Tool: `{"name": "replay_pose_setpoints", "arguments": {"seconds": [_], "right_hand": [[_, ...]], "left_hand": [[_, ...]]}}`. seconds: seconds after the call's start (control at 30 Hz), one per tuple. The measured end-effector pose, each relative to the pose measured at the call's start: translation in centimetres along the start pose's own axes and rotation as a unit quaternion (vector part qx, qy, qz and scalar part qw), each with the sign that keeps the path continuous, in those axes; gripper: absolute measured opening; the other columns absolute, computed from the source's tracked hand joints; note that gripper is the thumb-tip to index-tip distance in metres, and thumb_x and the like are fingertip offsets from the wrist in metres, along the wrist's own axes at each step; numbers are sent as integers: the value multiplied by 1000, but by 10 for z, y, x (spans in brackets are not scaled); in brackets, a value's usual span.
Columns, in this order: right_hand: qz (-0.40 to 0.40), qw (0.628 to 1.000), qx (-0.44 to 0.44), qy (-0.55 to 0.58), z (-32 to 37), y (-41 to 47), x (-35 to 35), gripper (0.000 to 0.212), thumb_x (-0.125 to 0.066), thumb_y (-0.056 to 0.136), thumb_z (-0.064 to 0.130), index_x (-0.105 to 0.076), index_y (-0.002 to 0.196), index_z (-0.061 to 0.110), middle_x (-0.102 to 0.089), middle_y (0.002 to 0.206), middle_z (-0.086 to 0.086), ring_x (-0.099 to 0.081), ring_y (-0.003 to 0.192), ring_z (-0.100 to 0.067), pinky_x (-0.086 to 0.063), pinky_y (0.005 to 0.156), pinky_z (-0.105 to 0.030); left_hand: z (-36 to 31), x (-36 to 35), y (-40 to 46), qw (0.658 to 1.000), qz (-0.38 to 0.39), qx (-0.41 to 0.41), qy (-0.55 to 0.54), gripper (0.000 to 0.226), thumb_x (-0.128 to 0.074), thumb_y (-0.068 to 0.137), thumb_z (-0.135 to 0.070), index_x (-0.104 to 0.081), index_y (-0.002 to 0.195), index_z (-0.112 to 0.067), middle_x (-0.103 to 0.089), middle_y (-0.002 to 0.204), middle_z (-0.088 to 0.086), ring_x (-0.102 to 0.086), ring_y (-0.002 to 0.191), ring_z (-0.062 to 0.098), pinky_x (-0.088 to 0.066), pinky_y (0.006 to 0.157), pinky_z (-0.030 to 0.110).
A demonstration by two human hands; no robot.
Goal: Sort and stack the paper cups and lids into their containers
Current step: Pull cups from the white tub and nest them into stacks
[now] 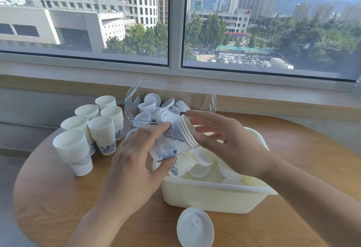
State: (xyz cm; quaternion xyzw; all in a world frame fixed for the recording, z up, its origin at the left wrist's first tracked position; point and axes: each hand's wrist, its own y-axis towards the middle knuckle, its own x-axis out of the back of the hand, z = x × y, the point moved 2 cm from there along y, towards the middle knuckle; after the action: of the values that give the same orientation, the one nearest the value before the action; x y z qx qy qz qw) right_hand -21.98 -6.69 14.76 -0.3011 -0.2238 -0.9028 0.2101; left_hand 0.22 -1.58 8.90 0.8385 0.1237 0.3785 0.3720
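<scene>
My left hand (136,160) grips a short nested stack of white paper cups with blue print (173,139), held sideways above the cream plastic tub (205,198). My right hand (222,135) has its fingers curled round the rims of that stack. Inside the tub lie another printed cup (183,165) and several white lids (199,168). Behind it, a clear plastic bin (134,100) holds several white lids (156,108). On the left stand several tall stacks of paper cups (101,131).
A single white lid (195,229) lies on the round wooden table (58,198) in front of the tub. A wooden window sill and a large window run behind the table. The table edge curves away at left and right.
</scene>
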Motion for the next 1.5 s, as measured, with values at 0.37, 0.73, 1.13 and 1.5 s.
{"name": "replay_pose_setpoints", "arguments": {"seconds": [0.37, 0.73, 1.13, 1.5], "right_hand": [[16, 995, -71, -74, -30, 20, -3, 25, -63, 102, 31, -71, 124, 39, -70, 117, 29, -65, 106, 9, -56, 95, -26], [220, 952, -168, -132, -68, 19, -27, 23, -59, 102, 48, -70, 122, 46, -77, 102, 15, -68, 99, 1, -52, 91, -25], [113, 962, -160, -189, -67, 6, 35, 7, -76, 92, 32, -79, 90, 38, -73, 81, 27, -69, 77, 5, -52, 73, -15], [-94, 957, 61, -269, -80, -8, 46, 8, -75, 91, 19, -72, 90, 27, -64, 80, 22, -62, 68, -6, -48, 63, -19]], "left_hand": [[26, 7, 4, 998, -25, 54, -16, 61, -79, 87, -36, -55, 143, -27, -63, 128, -15, -62, 112, 10, -55, 92, 46], [43, 2, 3, 996, -25, 81, -21, 65, -77, 82, -33, -57, 142, -22, -63, 124, -11, -59, 113, 4, -49, 95, 32], [45, -7, 13, 996, -24, 85, -22, 65, -78, 81, -31, -58, 142, -21, -65, 122, -10, -59, 110, 4, -45, 93, 19], [29, -27, 30, 999, 4, 48, -24, 62, -77, 82, -32, -57, 140, -21, -63, 126, -12, -58, 110, 1, -43, 96, 14]]}}
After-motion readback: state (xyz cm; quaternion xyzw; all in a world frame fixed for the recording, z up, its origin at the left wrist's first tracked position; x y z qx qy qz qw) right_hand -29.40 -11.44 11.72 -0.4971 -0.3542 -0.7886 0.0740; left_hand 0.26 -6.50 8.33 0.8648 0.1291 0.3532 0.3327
